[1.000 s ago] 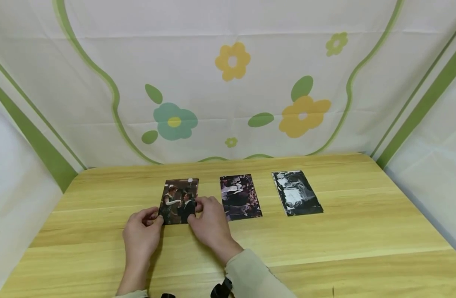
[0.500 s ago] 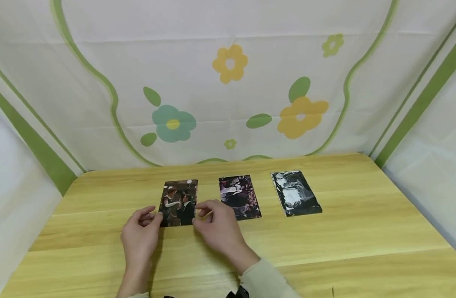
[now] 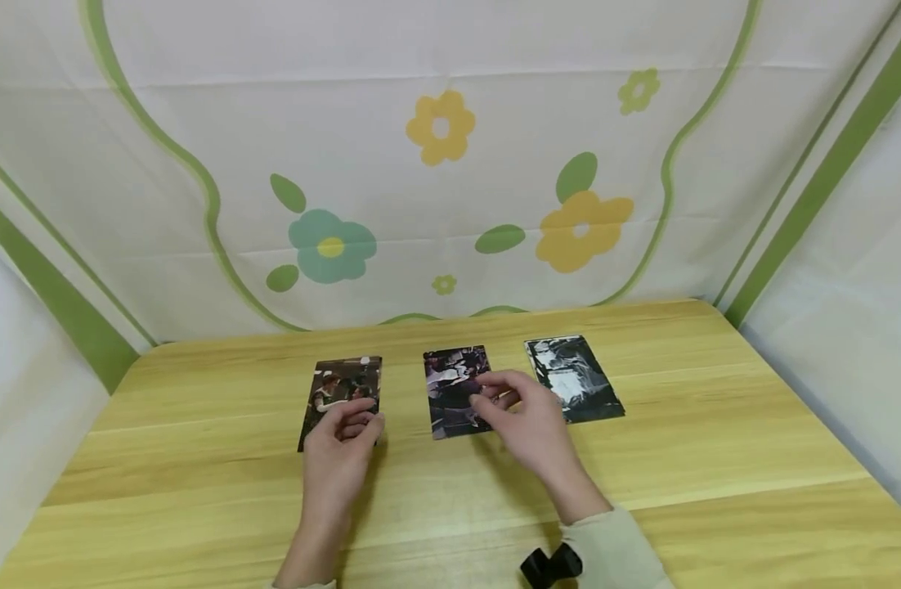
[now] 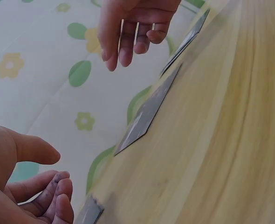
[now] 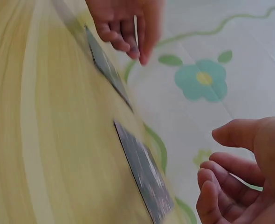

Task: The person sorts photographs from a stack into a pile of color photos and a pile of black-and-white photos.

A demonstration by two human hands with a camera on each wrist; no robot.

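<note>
Photos: three lie flat in a row on the wooden table (image 3: 715,425), all placed here relative to the middle photo (image 3: 450,391)
Left photo (image 3: 333,393): well to the left of the middle photo, a strip of bare wood between them, its near edge hidden under fingers
Left hand (image 3: 336,458): to the left of the middle photo, over the near end of the left photo, fingers loosely curled and holding nothing; whether the tips touch the print cannot be told
Middle photo: dark print, upright, its right side partly covered by fingers
Right hand (image 3: 527,417): over the right edge of the middle photo, between it and the next print, fingers relaxed and spread, gripping nothing
Hands together: apart, one on each side of the middle photo
Right photo (image 3: 576,380): black and white, just to the right of the middle photo, turned slightly
Cloth backdrop (image 3: 450,164): behind the middle photo, white with green curves and flowers
</note>
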